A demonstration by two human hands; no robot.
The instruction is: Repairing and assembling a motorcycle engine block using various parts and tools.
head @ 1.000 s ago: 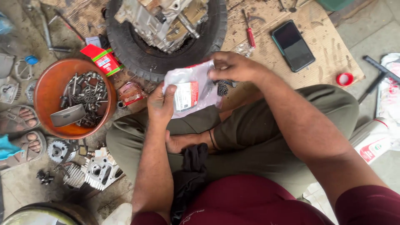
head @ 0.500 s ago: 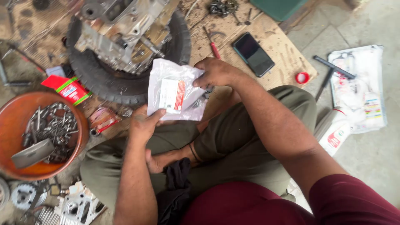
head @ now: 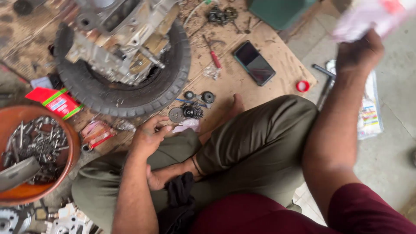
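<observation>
Tyre (head: 130, 97): lying flat on the board at upper left, and cradling the engine casing.
Engine casing (head: 117, 39): sitting inside the tyre, its grey metal faces tilted toward the camera.
Orange basin (head: 71, 143): standing at far left, filled with loose bolts and tools.
Plastic packet (head: 368, 17): being carried high at upper right, well apart from the knees; blurred, so its contents cannot be told.
Right hand (head: 359, 54): reaching up and out to the right, with fingers closed round the lower edge of the packet.
Left hand (head: 147, 138): resting on the left knee, fingers curled loosely inward; whether it is pinching anything small cannot be told.
Phone (head: 253, 63): lying face up on the board, near the screwdriver.
Red-handled screwdriver (head: 213, 54): lying on the board just left of the phone.
Gears and bearings (head: 193, 106): lying clustered on the board just beyond the left hand.
Red cap (head: 302, 86): sitting at the board's right edge.
Handling advice: the packet is probably best set down flat and away from the oily parts, with the grip kept on its edge so nothing is spilling out; the left hand is well placed for steadying the small parts.
</observation>
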